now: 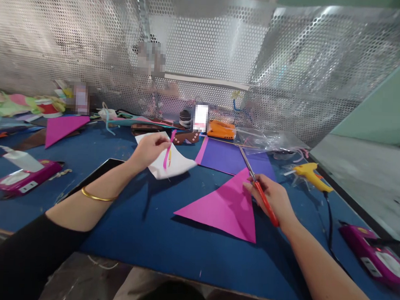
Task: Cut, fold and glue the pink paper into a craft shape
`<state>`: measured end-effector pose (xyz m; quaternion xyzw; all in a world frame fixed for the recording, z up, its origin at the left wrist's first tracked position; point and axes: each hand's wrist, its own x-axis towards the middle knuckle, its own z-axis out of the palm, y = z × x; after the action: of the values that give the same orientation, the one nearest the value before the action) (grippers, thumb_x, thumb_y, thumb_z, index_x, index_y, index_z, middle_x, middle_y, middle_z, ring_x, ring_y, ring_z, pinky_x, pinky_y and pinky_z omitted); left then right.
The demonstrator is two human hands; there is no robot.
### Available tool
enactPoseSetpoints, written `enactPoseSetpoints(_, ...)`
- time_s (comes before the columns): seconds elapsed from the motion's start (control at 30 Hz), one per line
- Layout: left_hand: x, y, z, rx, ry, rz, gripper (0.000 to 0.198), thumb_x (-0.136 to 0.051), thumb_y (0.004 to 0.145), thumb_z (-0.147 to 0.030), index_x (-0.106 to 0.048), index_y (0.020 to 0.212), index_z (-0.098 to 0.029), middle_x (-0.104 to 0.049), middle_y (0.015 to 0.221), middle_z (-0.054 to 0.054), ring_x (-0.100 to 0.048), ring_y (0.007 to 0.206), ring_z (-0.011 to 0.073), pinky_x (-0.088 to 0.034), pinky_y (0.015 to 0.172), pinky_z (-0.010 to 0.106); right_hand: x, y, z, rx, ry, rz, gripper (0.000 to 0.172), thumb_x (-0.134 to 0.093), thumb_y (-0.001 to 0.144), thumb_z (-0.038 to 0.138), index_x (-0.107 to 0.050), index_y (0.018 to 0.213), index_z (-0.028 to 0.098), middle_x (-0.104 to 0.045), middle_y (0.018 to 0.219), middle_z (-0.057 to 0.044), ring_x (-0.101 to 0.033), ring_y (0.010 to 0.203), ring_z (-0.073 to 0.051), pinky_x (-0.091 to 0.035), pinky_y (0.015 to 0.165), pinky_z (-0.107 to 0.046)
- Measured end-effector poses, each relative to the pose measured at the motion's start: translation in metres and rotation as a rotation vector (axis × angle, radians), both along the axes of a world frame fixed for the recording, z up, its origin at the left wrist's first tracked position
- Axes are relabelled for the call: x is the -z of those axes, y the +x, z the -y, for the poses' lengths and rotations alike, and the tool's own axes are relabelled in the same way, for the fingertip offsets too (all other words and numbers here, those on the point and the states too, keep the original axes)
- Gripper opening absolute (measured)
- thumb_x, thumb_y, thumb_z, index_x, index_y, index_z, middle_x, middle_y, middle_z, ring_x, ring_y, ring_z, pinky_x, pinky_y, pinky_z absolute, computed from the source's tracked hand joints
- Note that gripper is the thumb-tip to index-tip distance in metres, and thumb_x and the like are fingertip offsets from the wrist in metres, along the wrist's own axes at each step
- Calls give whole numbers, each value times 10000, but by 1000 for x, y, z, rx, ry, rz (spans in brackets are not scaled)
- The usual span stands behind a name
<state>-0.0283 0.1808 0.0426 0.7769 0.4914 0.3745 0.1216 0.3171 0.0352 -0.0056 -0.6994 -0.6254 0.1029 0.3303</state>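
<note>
My left hand (151, 149) is closed on a white sheet of paper (173, 165) and a thin pink strip (168, 154), lifted a little above the blue table (144, 218). My right hand (273, 195) grips red-handled scissors (258, 186), blades pointing up and away to the left. The right hand rests at the right edge of a pink paper triangle (227, 206) lying flat on the table. A gold bangle circles my left wrist.
A purple sheet (229, 158) lies behind the triangle. A yellow glue gun (313, 176) with a black cord sits at right, magenta boxes at right (374, 255) and left (26, 178). Another pink triangle (63, 128), an orange tool (221, 129) and craft scraps line the perforated metal screen (92, 43).
</note>
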Motion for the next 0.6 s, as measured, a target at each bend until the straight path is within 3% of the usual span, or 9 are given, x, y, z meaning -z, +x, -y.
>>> enactPoseSetpoints(0.2,1,-22,-15,-108,-32,153,246,-478,864,-429,-601,840,-217,-669,717,36,-624,645,173,-513,645,321,-1,-2,0,-13,3,33,396,-545,809,583,-669,940,230,-591,567,20,-514,497,-167,-381,511,-279)
enactPoseSetpoints(0.37,11,-37,-35,-251,46,25,230,-536,807,-422,-641,834,-219,-678,716,41,-642,688,212,-483,650,318,-2,-2,1,-4,4,49,423,-511,822,613,-651,931,229,-572,558,19,-522,505,-178,-381,521,-287)
enactPoseSetpoints(0.47,22,-40,-41,-169,46,-169,292,-568,786,-404,-689,954,-198,-740,847,86,-685,764,268,-505,691,356,-2,-2,0,1,2,61,443,-502,825,625,-651,946,225,-591,562,10,-541,514,-189,-392,529,-294)
enactPoseSetpoints(0.6,37,-37,-38,165,112,-468,371,-526,844,-349,-677,1169,-255,-704,1249,70,-640,1144,251,-471,965,359,0,-2,-1,-4,-11,74,427,-507,838,604,-650,976,226,-631,598,-3,-585,555,-205,-417,565,-301)
